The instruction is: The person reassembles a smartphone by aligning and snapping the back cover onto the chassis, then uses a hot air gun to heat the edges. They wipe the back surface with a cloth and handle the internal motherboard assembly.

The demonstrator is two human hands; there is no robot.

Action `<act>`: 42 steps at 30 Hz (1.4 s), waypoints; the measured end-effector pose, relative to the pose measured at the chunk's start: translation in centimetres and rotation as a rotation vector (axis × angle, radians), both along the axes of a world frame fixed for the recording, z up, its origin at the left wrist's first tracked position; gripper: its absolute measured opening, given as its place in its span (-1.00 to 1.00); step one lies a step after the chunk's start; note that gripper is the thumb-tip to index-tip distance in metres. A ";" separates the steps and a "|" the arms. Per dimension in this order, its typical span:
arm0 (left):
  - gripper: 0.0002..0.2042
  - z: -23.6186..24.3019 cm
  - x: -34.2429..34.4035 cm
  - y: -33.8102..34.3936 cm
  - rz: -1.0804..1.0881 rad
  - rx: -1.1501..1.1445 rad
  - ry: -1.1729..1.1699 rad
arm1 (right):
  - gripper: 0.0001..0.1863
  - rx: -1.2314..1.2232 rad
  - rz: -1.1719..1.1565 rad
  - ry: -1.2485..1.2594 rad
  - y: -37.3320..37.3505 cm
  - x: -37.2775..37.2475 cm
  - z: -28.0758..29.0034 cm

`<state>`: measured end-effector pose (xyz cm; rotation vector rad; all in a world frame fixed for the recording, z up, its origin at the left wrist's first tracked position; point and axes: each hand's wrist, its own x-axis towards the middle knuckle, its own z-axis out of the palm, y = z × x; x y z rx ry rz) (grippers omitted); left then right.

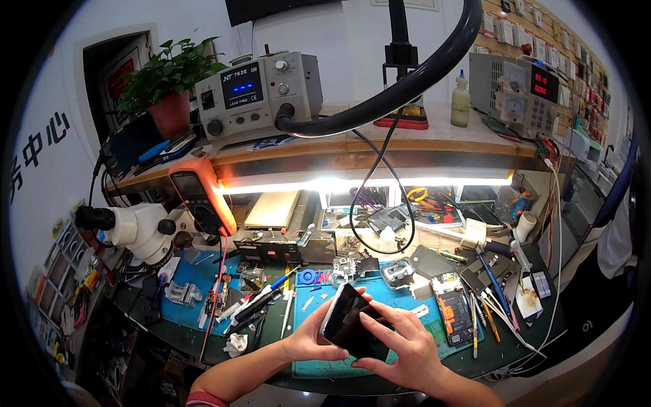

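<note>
My left hand (312, 337) holds a smartphone (347, 317) along its left side. The phone is tilted, with its dark, glossy screen toward me, and it is held above the blue work mat (308, 366). My right hand (409, 346) is over the phone's right part with its fingers apart. Its index finger lies on the screen and its thumb is by the lower edge. To the right on the mat lies an opened phone (456, 315) with its inner parts bare. Small metal fixtures (347, 268) stand just beyond the held phone.
A white microscope (139, 230) and an orange multimeter (202, 197) stand at the left. Pens and tweezers (261, 302) lie left of my hands, more tools (498, 298) at the right. A soldering station (261, 95) and a power supply (519, 95) sit on the shelf; a thick black hose (407, 88) arches overhead.
</note>
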<state>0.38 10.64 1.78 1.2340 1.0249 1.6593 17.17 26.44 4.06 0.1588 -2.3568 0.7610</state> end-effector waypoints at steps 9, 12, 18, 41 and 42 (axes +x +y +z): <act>0.01 -0.1 -0.1 0.0 0.010 0.004 0.021 | -0.24 0.000 0.008 0.008 -0.1 0.0 0.1; 0.01 -0.2 -0.1 0.0 0.008 0.002 0.013 | -0.25 -0.003 0.013 -0.002 0.0 0.0 0.1; 0.00 -0.2 0.0 0.0 0.002 -0.004 -0.013 | -0.25 -0.010 0.026 0.001 -0.1 0.0 0.3; 0.01 0.3 0.3 0.2 0.044 -0.019 -0.018 | -0.17 0.031 0.039 0.018 -0.1 -0.1 0.6; 0.01 0.3 0.3 0.3 0.045 -0.021 -0.020 | -0.18 0.037 0.033 0.021 -0.2 0.0 0.8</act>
